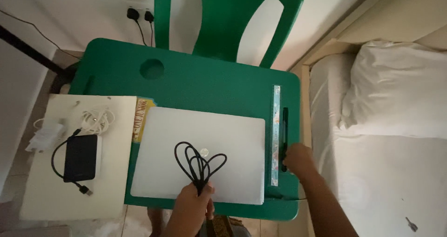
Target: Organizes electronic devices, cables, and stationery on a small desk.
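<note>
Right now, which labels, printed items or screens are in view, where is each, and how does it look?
Closed silver laptop: centre of green table, screen hidden, small round emblem on lid.
Printed yellow booklet edge: left of laptop.
Pale blue patterned ruler: right of laptop, long strip.

The worktop (195, 85) is bright green, and so is the chair (219, 18). The laptop (200, 153) is silver. The looped cable (198, 165) is black. The bed (386, 139) is white. The board (70, 190) is cream.

Dim, soft, slightly grainy indoor light
</note>
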